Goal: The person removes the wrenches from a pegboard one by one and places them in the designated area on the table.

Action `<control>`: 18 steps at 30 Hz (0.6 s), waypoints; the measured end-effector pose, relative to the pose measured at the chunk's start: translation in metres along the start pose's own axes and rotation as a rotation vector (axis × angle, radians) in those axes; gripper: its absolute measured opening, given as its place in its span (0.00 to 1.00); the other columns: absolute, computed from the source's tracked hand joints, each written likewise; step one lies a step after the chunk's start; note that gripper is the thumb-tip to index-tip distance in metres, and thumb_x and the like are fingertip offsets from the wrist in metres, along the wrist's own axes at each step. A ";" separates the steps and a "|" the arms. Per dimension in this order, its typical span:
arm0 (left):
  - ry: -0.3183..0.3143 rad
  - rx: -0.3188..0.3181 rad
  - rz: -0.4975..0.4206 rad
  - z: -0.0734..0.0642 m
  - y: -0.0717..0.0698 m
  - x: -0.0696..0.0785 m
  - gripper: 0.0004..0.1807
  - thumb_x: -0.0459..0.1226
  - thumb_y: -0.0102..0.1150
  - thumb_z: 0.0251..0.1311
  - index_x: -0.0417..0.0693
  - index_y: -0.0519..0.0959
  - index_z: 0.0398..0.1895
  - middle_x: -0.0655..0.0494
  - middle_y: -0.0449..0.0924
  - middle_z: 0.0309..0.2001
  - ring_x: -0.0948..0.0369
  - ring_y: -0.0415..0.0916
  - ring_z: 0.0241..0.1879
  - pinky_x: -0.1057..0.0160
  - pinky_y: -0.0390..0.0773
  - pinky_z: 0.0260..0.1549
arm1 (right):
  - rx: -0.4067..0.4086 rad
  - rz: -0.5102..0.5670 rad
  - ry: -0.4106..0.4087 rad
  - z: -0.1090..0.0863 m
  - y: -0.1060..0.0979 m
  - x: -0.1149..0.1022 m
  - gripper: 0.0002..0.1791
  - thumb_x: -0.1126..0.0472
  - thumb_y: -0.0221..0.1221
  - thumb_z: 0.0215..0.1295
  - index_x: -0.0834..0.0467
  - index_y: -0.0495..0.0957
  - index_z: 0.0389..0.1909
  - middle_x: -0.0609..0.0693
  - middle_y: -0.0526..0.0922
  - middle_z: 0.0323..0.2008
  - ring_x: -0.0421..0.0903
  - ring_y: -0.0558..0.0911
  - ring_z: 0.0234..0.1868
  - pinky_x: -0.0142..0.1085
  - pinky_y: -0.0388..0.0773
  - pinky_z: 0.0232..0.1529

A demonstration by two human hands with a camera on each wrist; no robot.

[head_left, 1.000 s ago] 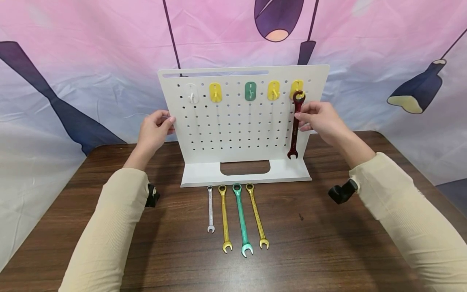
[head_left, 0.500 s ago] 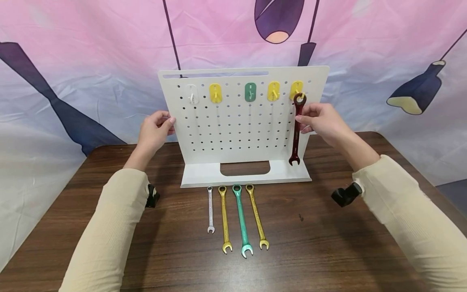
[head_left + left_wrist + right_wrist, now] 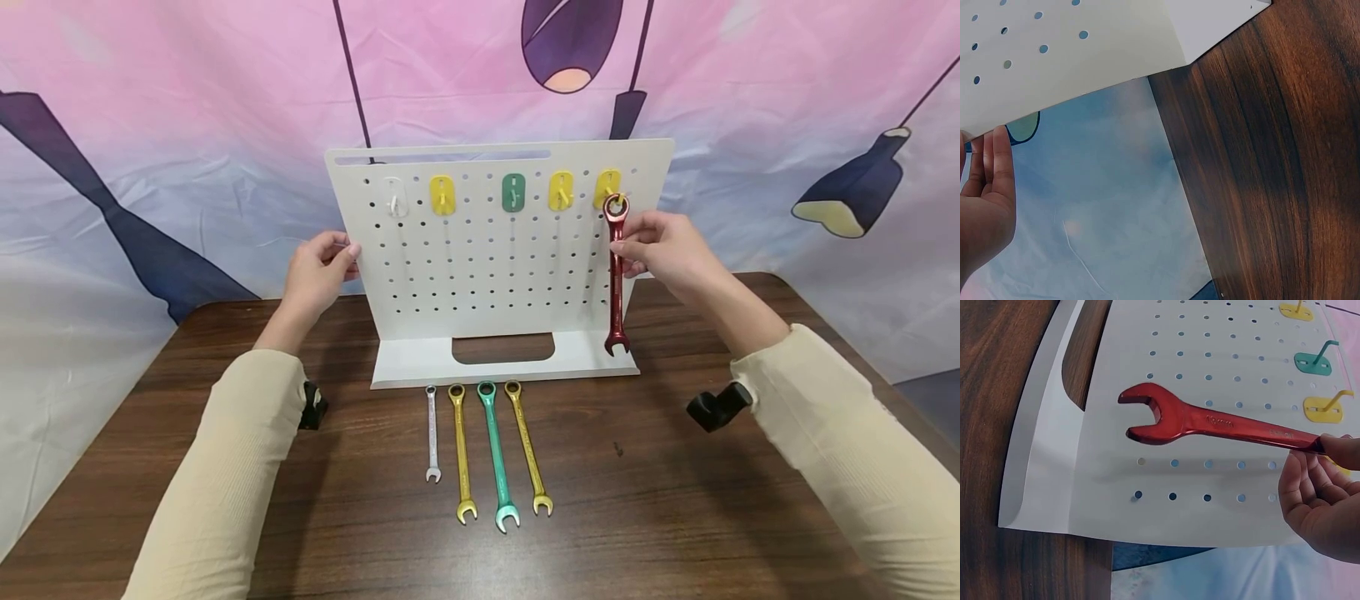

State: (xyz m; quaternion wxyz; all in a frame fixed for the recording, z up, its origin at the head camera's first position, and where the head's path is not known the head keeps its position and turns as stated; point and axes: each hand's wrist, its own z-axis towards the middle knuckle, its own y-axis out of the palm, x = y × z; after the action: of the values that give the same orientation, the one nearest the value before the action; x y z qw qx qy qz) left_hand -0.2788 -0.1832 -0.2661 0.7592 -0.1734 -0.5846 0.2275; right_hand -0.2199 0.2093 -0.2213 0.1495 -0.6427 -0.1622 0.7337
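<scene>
Between thumb and fingers my right hand pinches a red combination wrench near its ring end. The ring sits at the tip of the rightmost yellow hook; whether it is around the hook, I cannot tell. In the right wrist view the wrench's open jaw end stands out in front of the board. My left hand grips the left edge of the white pegboard with thumb in front and fingers behind. The left wrist view shows those fingers at the edge.
Further hooks on the board are white, yellow, green and yellow. On the brown table before the board lie a small silver wrench, a yellow wrench, a green wrench and another yellow wrench.
The red wrench has moved slightly down, and its lower end has swung to the right. My right hand went a little down and right with it. The left hand keeps its hold on the board.
</scene>
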 end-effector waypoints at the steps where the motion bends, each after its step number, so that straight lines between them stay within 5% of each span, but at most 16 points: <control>1: -0.002 0.000 -0.001 0.000 0.000 0.000 0.18 0.44 0.45 0.67 0.37 0.71 0.47 0.40 0.75 0.44 0.55 0.75 0.39 0.60 0.79 0.45 | 0.001 -0.002 -0.002 -0.001 0.000 0.000 0.08 0.69 0.53 0.64 0.70 0.68 0.39 0.47 0.79 0.27 0.40 0.77 0.24 0.35 0.82 0.33; 18: -0.001 0.002 -0.010 0.000 0.001 -0.001 0.17 0.44 0.45 0.66 0.37 0.71 0.46 0.40 0.75 0.44 0.54 0.75 0.39 0.58 0.79 0.46 | 0.029 0.009 -0.006 -0.004 -0.002 -0.007 0.13 0.70 0.55 0.62 0.68 0.64 0.45 0.49 0.81 0.26 0.39 0.77 0.24 0.31 0.80 0.27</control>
State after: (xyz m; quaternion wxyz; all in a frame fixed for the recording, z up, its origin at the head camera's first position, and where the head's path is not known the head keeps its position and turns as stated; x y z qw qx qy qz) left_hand -0.2792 -0.1830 -0.2672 0.7604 -0.1694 -0.5855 0.2244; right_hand -0.2153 0.2082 -0.2152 0.1551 -0.6388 -0.1489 0.7387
